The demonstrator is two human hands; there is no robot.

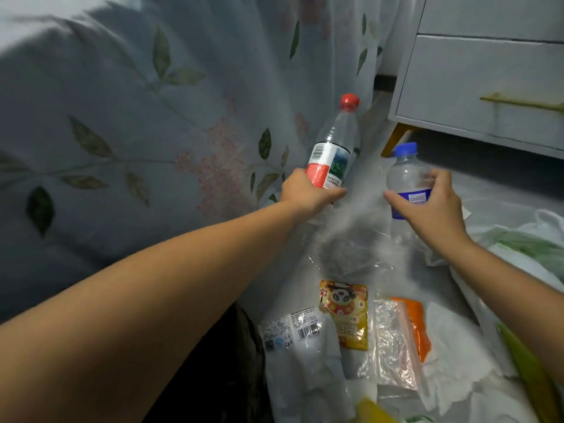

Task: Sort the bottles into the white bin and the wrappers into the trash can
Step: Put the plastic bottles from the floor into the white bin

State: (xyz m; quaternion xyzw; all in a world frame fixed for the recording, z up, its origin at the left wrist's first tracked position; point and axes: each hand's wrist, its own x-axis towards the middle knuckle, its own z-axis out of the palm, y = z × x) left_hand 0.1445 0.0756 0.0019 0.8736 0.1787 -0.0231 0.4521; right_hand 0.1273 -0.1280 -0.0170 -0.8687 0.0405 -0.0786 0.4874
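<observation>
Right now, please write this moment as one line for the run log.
left hand: holds red-cap bottle | right hand: holds blue-cap bottle | wrappers: on floor | bin: not in view

A pale bedspread (128, 123) printed with green leaves and faded pink blossoms fills the left and upper part of the view, hanging in soft folds down to the floor. At the upper right stands a white drawer cabinet (488, 80) with a brass-coloured handle (522, 102) across its lower drawer and a slanted yellow leg (395, 138) at its near corner. Between bed and cabinet runs a strip of light grey floor (378, 117). The light is dim and cool, with deep shadow beneath the cabinet.
</observation>
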